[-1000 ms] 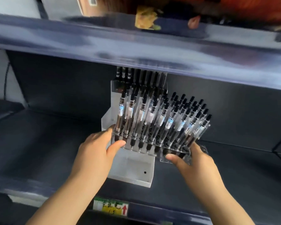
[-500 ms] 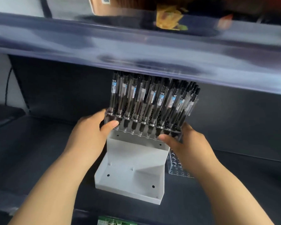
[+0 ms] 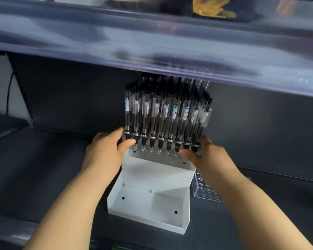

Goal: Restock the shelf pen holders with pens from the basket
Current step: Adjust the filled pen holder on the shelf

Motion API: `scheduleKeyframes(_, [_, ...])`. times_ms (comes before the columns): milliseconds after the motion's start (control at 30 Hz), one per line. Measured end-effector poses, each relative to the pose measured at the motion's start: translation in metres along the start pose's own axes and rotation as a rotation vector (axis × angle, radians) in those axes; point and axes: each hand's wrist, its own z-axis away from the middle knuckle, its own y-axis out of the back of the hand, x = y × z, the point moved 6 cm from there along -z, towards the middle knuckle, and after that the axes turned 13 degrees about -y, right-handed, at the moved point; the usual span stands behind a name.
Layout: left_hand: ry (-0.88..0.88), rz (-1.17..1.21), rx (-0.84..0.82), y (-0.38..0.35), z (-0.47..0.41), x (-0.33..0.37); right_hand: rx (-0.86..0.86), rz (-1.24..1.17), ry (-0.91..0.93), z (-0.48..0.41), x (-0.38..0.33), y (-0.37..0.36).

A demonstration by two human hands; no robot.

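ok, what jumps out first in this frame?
The clear pen holder packed with black pens, centre frame just under the upper shelf, with the left hand and right hand gripping its two ends. Below it stands a white stepped stand; an empty clear holder lies flat to the stand's right.

A: Site type?
B: Shop, stationery shelving. Dark metal shelf, with a second tier above carrying a clear strip along its front edge.
A: Stock?
B: Rows of identical labelled pens upright in a clear pen holder above a white display stand. A clear perforated rack lies just beside.
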Motion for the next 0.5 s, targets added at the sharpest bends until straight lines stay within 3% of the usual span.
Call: scheduleKeyframes(500, [-0.172, -0.315, -0.06, -0.013, 0.003, -0.001, 0.041, 0.438, 0.024, 0.007, 0.009, -0.017])
